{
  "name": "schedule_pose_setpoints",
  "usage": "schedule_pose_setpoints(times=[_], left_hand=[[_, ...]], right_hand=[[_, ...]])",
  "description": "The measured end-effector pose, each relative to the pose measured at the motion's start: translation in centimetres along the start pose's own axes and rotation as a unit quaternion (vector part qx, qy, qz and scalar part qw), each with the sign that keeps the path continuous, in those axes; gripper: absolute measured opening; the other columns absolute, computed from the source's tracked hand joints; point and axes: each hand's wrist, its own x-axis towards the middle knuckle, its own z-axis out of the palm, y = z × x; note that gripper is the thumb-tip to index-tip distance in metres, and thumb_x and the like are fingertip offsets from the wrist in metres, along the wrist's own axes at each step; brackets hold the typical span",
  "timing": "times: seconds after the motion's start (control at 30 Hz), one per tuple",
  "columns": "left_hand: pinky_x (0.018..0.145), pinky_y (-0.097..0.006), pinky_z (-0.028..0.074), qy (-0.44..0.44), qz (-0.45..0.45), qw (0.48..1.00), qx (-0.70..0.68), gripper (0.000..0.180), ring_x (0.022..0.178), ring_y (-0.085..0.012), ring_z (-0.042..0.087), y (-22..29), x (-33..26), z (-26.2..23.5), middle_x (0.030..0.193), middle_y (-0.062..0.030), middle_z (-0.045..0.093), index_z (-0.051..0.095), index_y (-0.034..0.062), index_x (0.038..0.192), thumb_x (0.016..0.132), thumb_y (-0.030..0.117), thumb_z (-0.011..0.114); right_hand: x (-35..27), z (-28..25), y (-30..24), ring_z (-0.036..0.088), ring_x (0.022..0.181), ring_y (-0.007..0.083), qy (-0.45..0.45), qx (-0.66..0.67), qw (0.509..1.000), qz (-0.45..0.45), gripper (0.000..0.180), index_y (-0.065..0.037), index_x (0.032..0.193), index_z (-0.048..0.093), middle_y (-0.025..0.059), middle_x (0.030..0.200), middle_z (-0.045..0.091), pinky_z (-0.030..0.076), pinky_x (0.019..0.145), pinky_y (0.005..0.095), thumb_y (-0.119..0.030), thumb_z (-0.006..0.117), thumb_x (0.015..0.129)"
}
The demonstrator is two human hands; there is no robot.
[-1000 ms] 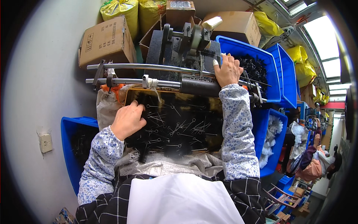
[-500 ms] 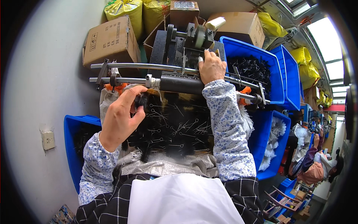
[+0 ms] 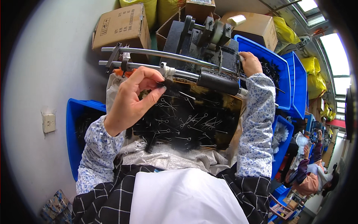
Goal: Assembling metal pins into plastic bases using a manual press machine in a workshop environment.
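My left hand (image 3: pixel 138 93) is closed in a pinch on a small black wire brush (image 3: pixel 172 86); a thin metal stem points right from the fingertips. Below it, a tray (image 3: pixel 233 128) holds several black brushes with looped wire stems. My right hand (image 3: pixel 251 64) is at the right end of the machine (image 3: pixel 179 41), fingers curled beside its black block. A white covering shows on one fingertip. What those fingers grip is hidden. Between the hands, a black roller sleeve (image 3: pixel 218 82) sits on the lower steel rail (image 3: pixel 184 74).
Behind the right hand stands a blue bin (image 3: pixel 285 82) of black brushes. Another blue bin (image 3: pixel 72 136) is at the left, near the wall. Cartons (image 3: pixel 123 30) and yellow sacks (image 3: pixel 138 13) stand behind the machine. A person (image 3: pixel 311 175) sits at the far right.
My right hand has moved right, and the black roller sleeve has slid right along the rail. My left hand, holding the brush, has come up and right. The view has shifted slightly.
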Motion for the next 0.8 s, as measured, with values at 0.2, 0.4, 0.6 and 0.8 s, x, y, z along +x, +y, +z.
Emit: schedule_pose_setpoints(times=[0.2, 0.4, 0.6, 0.8], left_hand=[[0.077, -0.022, 0.047, -0.026, -0.008, 0.998, -0.056, 0.015, 0.085, -0.0095, 0.055, -0.9, 0.0, 1.0, 0.098, -0.0065, 0.051, 0.048, 0.0012, 0.091, 0.081, -0.004, 0.057], [0.076, -0.024, 0.049, 0.030, 0.001, 0.991, -0.134, 0.018, 0.090, -0.0138, 0.058, -2.1, -0.3, 4.0, 0.099, -0.0093, 0.050, 0.045, 0.0009, 0.094, 0.080, -0.004, 0.057], [0.074, -0.027, 0.046, 0.063, -0.133, 0.980, 0.133, 0.041, 0.081, -0.0140, 0.055, -2.3, -6.5, -3.1, 0.101, -0.0094, 0.049, 0.034, 0.0037, 0.115, 0.080, 0.000, 0.055], [0.061, -0.026, 0.045, -0.117, -0.382, 0.904, 0.153, 0.040, 0.066, -0.0126, 0.053, -6.5, -13.6, -5.7, 0.095, -0.0116, 0.054, 0.042, -0.0013, 0.111, 0.077, 0.007, 0.060]], right_hand=[[-4.6, -4.9, 2.8, 0.059, 0.091, 0.0322, 0.301, -0.113, 0.944, 0.073, 0.026, -0.010, 0.108, 0.058, 0.0148, 0.104, 0.059, 0.048, 0.075, 0.0380, -0.017, 0.053, 0.083], [-13.0, -5.0, -14.9, 0.061, 0.081, 0.0283, -0.052, 0.264, 0.940, -0.209, 0.027, -0.005, 0.100, 0.058, 0.0123, 0.090, 0.061, 0.049, 0.068, 0.0366, -0.021, 0.063, 0.078], [-7.2, -1.0, -9.5, 0.062, 0.076, 0.0245, 0.136, 0.029, 0.990, -0.017, 0.016, -0.008, 0.094, 0.061, 0.0074, 0.083, 0.062, 0.050, 0.066, 0.0357, -0.010, 0.055, 0.080], [-3.7, 1.2, -6.6, 0.060, 0.083, 0.0229, 0.164, -0.073, 0.984, 0.006, 0.016, -0.010, 0.092, 0.064, 0.0066, 0.085, 0.062, 0.048, 0.072, 0.0349, -0.013, 0.052, 0.082]])
